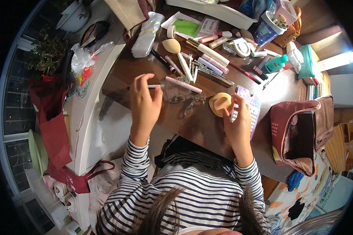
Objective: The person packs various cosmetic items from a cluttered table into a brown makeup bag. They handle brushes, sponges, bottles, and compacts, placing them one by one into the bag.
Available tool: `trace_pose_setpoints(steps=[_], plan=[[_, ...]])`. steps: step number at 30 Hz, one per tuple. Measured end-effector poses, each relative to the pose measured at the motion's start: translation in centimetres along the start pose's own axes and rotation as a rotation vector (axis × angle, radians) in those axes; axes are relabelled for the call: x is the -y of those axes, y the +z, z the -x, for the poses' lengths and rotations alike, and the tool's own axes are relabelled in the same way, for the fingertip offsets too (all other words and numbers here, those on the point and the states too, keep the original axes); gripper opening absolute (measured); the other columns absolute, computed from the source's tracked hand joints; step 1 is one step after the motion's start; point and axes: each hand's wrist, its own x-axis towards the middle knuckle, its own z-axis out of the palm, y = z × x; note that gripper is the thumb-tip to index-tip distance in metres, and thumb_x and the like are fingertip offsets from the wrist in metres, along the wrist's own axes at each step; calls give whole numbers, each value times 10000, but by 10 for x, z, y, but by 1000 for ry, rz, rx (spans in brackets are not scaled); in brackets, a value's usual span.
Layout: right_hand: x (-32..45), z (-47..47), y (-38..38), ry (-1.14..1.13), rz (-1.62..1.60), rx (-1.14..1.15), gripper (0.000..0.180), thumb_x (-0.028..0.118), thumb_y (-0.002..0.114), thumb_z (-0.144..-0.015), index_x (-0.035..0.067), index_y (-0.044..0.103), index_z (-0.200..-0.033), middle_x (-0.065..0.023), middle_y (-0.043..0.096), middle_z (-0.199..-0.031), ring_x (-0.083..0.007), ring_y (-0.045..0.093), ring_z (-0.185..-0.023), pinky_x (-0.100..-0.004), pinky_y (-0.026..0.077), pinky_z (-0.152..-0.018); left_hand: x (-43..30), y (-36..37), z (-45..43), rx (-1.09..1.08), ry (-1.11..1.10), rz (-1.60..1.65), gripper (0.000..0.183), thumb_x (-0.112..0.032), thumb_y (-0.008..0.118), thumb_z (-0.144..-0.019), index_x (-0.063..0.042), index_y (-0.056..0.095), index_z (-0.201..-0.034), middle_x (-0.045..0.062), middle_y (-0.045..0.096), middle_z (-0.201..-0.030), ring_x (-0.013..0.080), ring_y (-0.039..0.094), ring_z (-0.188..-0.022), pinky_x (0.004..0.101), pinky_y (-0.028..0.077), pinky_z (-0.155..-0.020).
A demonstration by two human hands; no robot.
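My right hand (238,124) has its thumb and forefinger at the right edge of a beige makeup sponge (220,103), pinching it above the brown desk. Beneath that hand lies a purple-backed card with rows of small dark pieces (254,113). My left hand (145,101) hovers over the desk's near left edge, fingers apart. A thin white pencil (156,86) passes behind its fingers. Just right of it are a clear plastic case (173,91), a pink tube (184,85) and a metal eyelash curler (190,106).
Makeup tubes (213,55) and a teardrop sponge (171,46) crowd the desk's middle. An unzipped pink cosmetic bag (278,126) stands at right. Behind are a white tray (217,11), a blue brush cup (264,30) and a plastic-wrapped pack (147,35). A bright lamp (338,60) shines at right.
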Motion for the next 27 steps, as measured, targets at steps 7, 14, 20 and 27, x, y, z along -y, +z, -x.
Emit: trace_pose_setpoints(steps=[7,14,20,27], plan=[[-10,7,6,-236,199,3,497,-24,656,-820,9,567,-1307,-229,544,-1376,-446,505,-1229,-485,454,-1036,-45,24,-18,147,153,49,382,-78,635,-905,-16,525,-1265,196,555,-1249,392,532,-1187,471,433,-1016],[-1,15,-3,-274,113,-32,391,23,692,-824,42,603,-1205,-230,502,-1400,-460,483,-1246,-512,451,-1027,11,50,-109,99,274,-356,537,50,615,-808,-86,577,-1327,129,572,-1334,354,513,-1235,441,406,-1073],[-6,21,-11,-271,40,-69,322,27,699,-814,66,627,-1126,-229,516,-1366,-452,499,-1209,-511,452,-1008,20,51,-146,348,310,-471,406,-148,794,-792,-63,622,-1149,150,647,-1169,376,600,-1104,451,503,-921],[-17,23,-21,-258,-55,-170,486,71,753,-825,33,579,-1277,-220,548,-1325,-395,547,-1187,-464,465,-1002,-71,22,-87,390,51,112,254,-85,694,-824,-38,640,-1067,205,709,-925,392,696,-854,475,542,-726]])
